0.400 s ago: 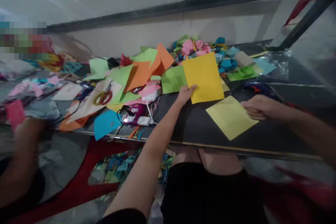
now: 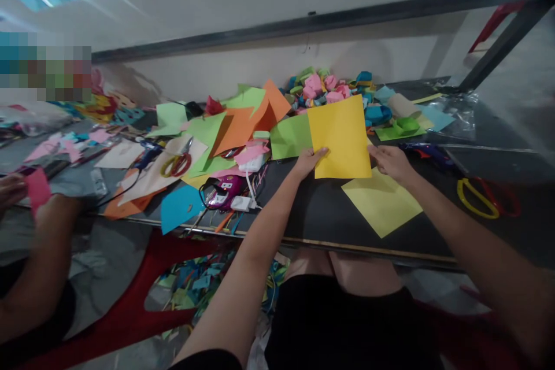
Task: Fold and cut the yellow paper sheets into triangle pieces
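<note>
A deep yellow paper sheet point(image 2: 340, 136) is held up over the dark table point(image 2: 312, 214). My left hand point(image 2: 309, 162) pinches its lower left corner. My right hand point(image 2: 390, 162) grips its right edge, fingers closed on the paper. A paler yellow-green square sheet point(image 2: 381, 201) lies flat on the table just below my right hand, touched by neither hand.
Green, orange and blue sheets point(image 2: 234, 124) lie piled to the left, with scissors point(image 2: 176, 165), a purple device point(image 2: 223, 191) and cables. Folded paper pieces point(image 2: 333, 89) heap at the back. Yellow-handled scissors point(image 2: 477, 196) lie right. Another person's arm point(image 2: 39, 243) is at far left.
My right hand left the pale yellow-green sheet and moved up-left to take the deep yellow sheet's right edge. The view shifted, showing scissors at the right.
</note>
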`<move>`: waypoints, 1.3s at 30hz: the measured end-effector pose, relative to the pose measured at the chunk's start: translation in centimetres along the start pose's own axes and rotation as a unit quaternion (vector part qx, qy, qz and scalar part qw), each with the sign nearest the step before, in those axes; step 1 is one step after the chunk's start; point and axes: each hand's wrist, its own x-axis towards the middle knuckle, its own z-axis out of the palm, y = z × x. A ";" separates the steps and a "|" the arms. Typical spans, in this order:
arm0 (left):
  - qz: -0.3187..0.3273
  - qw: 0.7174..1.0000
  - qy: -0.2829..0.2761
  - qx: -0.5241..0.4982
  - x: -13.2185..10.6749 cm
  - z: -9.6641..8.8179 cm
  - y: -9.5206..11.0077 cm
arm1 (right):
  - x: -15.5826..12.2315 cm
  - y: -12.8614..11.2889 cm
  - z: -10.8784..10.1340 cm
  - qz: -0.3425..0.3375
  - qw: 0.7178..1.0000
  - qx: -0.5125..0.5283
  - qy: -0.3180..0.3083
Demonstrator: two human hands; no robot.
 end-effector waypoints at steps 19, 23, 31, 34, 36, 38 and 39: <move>-0.027 0.998 -0.053 0.020 -0.4 -0.4 0.4 | -0.2 4.1 2.5 -0.077 0.987 0.128 0.064; -0.025 0.998 -0.040 0.027 -0.6 -0.2 0.6 | -0.1 3.8 2.4 -0.070 0.981 0.151 0.103; -0.027 0.999 -0.021 0.012 -0.8 -0.3 0.8 | -0.1 3.5 2.5 -0.058 0.984 0.154 0.074; -0.024 1.000 -0.017 0.006 -0.6 -0.4 0.7 | -0.4 3.3 2.3 -0.088 0.989 0.094 0.067; -0.017 1.000 -0.015 -0.014 -0.4 -0.5 0.5 | -0.7 3.0 2.1 -0.130 0.989 0.007 0.066; -0.007 0.999 -0.012 -0.036 -0.1 -0.6 0.3 | -1.0 2.5 1.9 -0.159 0.983 -0.065 0.066; -0.005 0.999 -0.010 -0.040 0.1 -0.6 0.2 | -1.1 2.3 1.8 -0.163 0.981 -0.083 0.066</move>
